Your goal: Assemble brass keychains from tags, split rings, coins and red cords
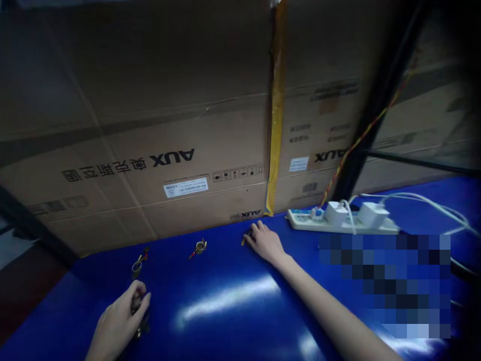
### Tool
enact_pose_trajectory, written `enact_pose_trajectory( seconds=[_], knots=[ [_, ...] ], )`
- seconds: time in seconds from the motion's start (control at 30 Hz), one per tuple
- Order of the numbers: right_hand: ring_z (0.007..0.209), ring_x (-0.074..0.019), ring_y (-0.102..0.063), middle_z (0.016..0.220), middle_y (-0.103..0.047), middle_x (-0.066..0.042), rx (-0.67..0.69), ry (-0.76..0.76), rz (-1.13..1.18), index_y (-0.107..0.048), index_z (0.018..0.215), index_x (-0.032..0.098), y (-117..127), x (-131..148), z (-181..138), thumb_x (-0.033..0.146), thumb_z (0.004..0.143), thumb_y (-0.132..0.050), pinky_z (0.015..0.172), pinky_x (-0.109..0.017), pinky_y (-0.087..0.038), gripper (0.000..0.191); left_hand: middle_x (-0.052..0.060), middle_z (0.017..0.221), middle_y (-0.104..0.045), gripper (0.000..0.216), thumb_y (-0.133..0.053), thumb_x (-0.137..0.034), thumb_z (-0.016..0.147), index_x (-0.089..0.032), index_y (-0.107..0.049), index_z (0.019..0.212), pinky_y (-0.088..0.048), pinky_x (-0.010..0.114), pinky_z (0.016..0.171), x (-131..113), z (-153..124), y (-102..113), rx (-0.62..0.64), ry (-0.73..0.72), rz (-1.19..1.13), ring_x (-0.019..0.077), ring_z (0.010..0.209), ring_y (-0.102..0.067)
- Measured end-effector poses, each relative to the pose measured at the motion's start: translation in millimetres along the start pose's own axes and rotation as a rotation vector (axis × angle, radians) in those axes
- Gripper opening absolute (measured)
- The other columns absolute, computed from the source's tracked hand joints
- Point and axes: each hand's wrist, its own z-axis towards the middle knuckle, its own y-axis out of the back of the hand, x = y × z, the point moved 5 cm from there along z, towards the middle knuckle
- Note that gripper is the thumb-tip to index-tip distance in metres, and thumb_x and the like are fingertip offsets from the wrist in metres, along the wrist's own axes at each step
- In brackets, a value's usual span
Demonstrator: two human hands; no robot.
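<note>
My left hand [119, 313] is at the lower left, its fingers curled round a bunch of keys [136, 303]; dark and brassy bits stick out below the fingers. Just beyond it lies a key ring [137, 267] with a small red piece. Nearer the middle rests another bunch of keys [200, 246], brass-coloured with a red tag, touched by neither hand. My right hand [265, 241] reaches to the back of the table, fingers closed over a small bunch of keys [243, 241]. Most of that bunch is hidden under the fingers.
Large cardboard boxes [210, 120] form a wall behind the blue table [210, 286]. At the back right lies a white power strip [300, 220] with plugged-in adapters [372, 214] and white cables. A dark metal post [376, 110] rises there, and a blurred-out patch covers the right side.
</note>
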Motion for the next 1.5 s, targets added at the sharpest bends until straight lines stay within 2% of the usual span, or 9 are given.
enact_pose_trajectory(
  seconds=[0.2,0.33,0.43,0.57,0.67,0.8,1.03,1.23,1.5],
  knots=[
    [0.089,-0.0234,-0.062,0.104,-0.061,-0.012,0.09,0.221,-0.019,-0.056,0.103,0.016,-8,51,-20,0.033,0.096,-0.042,0.07,-0.029,-0.044,0.023,0.005,0.107,-0.064,0.032,-0.036,-0.036,0.09,-0.028,-0.064,0.102,-0.05,0.026,0.07,22,-20,-12,-0.078,-0.211,0.299,0.023,0.106,-0.06],
    [0.084,-0.0206,-0.062,0.101,-0.063,-0.007,0.135,0.409,0.019,-0.056,0.1,0.021,-4,99,-69,0.033,0.093,-0.048,0.065,-0.026,-0.043,0.016,0.006,0.109,-0.062,0.029,-0.04,-0.039,0.091,-0.026,-0.064,0.102,-0.051,0.026,0.066,7,-16,-8,-0.239,-0.266,0.343,0.0219,0.095,-0.063],
    [0.083,-0.0218,-0.062,0.097,-0.063,-0.007,0.168,0.483,0.089,-0.057,0.096,0.02,4,115,-96,0.037,0.092,-0.049,0.062,-0.027,-0.042,0.019,0.006,0.104,-0.062,0.024,-0.047,-0.041,0.091,-0.025,-0.063,0.099,-0.051,0.026,0.066,-29,-22,-11,-0.252,-0.368,0.276,0.019,0.081,-0.065],
    [0.079,-0.0185,-0.061,0.092,-0.064,-0.005,0.229,0.403,0.303,-0.059,0.095,0.021,19,93,-96,0.039,0.098,-0.036,0.066,-0.026,-0.042,0.029,0.003,0.097,-0.063,0.019,-0.046,-0.036,0.093,-0.027,-0.062,0.097,-0.05,0.025,0.072,-90,-39,-50,0.098,-0.492,0.156,0.0179,0.082,-0.065],
    [0.084,-0.0181,-0.062,0.098,-0.063,-0.005,0.298,0.4,0.387,-0.06,0.106,0.022,27,72,-89,0.035,0.095,-0.045,0.07,-0.026,-0.043,0.023,0.005,0.11,-0.061,0.027,-0.054,-0.043,0.088,-0.03,-0.058,0.112,-0.049,0.029,0.078,-125,-45,-76,0.212,-0.499,0.167,0.0222,0.095,-0.063],
    [0.088,-0.0194,-0.062,0.108,-0.061,-0.006,0.331,0.479,0.367,-0.058,0.121,0.027,27,70,-87,0.031,0.092,-0.05,0.071,-0.026,-0.041,0.03,0.004,0.105,-0.061,0.021,-0.053,-0.037,0.09,-0.028,-0.06,0.107,-0.047,0.03,0.078,-147,-42,-97,0.342,-0.562,0.196,0.0207,0.091,-0.062],
    [0.079,-0.0165,-0.061,0.087,-0.064,-0.003,0.347,0.506,0.383,-0.067,0.086,0.02,18,70,-75,0.02,0.089,-0.051,0.067,-0.024,-0.04,0.017,0.003,0.102,-0.059,0.018,-0.048,-0.034,0.092,-0.027,-0.06,0.104,-0.045,0.028,0.077,-147,-30,-94,0.359,-0.546,0.131,0.019,0.09,-0.061],
    [0.082,-0.0166,-0.061,0.092,-0.064,-0.004,0.377,0.518,0.403,-0.068,0.1,0.023,27,56,-76,0.021,0.089,-0.051,0.069,-0.024,-0.041,0.02,0.003,0.098,-0.059,0.018,-0.046,-0.032,0.093,-0.027,-0.061,0.103,-0.044,0.026,0.076,-150,-27,-91,0.339,-0.548,0.057,0.0175,0.086,-0.061],
    [0.079,-0.0159,-0.06,0.086,-0.064,-0.002,0.367,0.48,0.408,-0.067,0.089,0.021,26,57,-79,0.025,0.092,-0.048,0.069,-0.023,-0.04,0.019,0.003,0.103,-0.059,0.023,-0.047,-0.034,0.093,-0.029,-0.059,0.112,-0.045,0.028,0.08,-157,-20,-92,0.327,-0.537,0.058,0.019,0.091,-0.061]
  ],
)
